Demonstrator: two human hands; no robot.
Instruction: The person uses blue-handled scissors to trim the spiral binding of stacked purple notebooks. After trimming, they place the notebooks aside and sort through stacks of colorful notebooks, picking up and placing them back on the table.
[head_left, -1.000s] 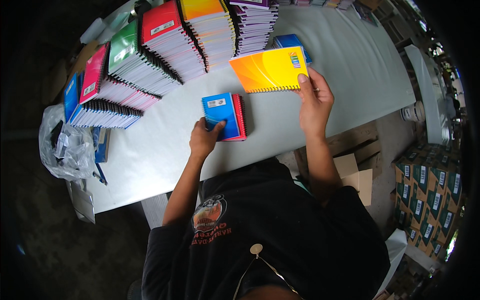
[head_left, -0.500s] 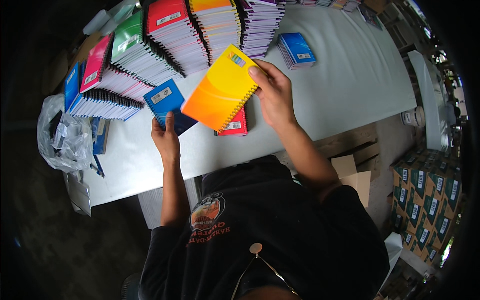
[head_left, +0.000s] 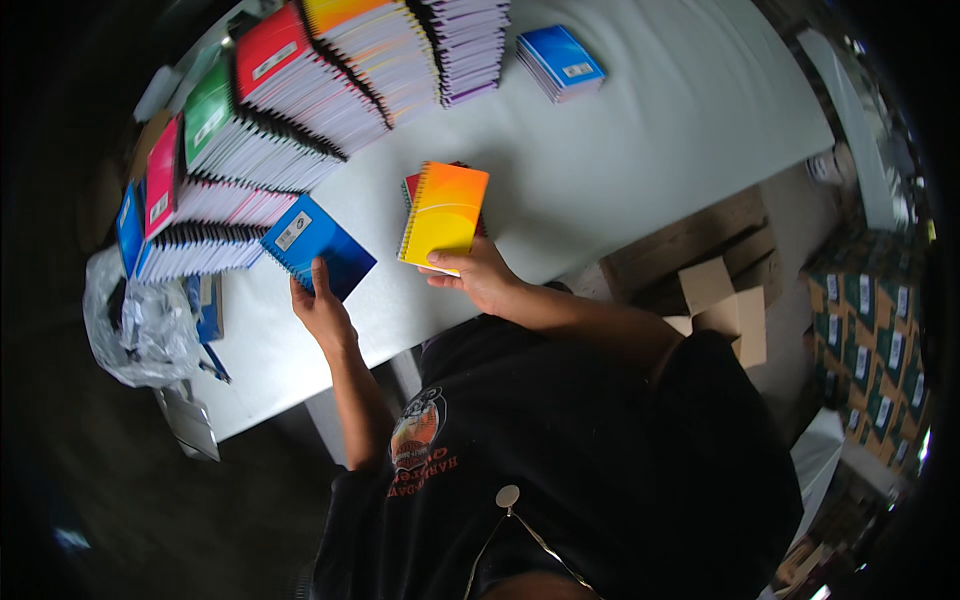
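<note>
Fingers of the left hand (head_left: pixel 328 316) pinch the lower edge of a blue spiral-bound notebook with a white label (head_left: pixel 325 250), the thumb flat on its cover and the other fingertips hidden underneath. The right hand (head_left: pixel 488 279) has its thumb pressed on the lower end of a yellow-and-orange spiral-bound notebook (head_left: pixel 448 208), its fingers closed up just below that edge. This yellow one lies over a red-covered notebook (head_left: pixel 411 187), whose corners show past it; whether the two touch, I cannot tell. Both hands are over the near side of a desk with a pale grey covering (head_left: pixel 640 160). Beyond them runs a row of tall, multicoloured notebook stacks (head_left: pixel 315 105), with a low stack of blue notebooks (head_left: pixel 562 62) apart to the right.
</note>
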